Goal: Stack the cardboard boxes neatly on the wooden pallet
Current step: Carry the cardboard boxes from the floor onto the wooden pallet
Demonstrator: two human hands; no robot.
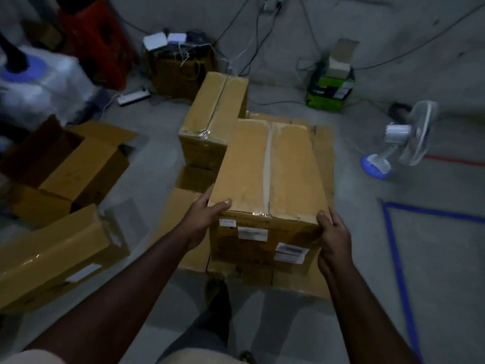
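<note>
A taped cardboard box [267, 174] with white labels on its near face sits on top of a low layer of boxes [296, 282] in the middle of the floor. My left hand [207, 216] grips its near left corner, thumb on the top. My right hand [333, 237] holds its near right corner. A second taped box [215, 111] stands on the same stack, behind and to the left. Whatever lies under the bottom boxes is hidden, and no wooden pallet shows.
An open empty box [65, 164] and a sealed box [55, 256] lie on the floor at left. A white fan [404, 137] stands at right, blue tape lines [399, 261] beside it. Cables, a green box [330, 88] and a brown bag [181, 67] line the far wall.
</note>
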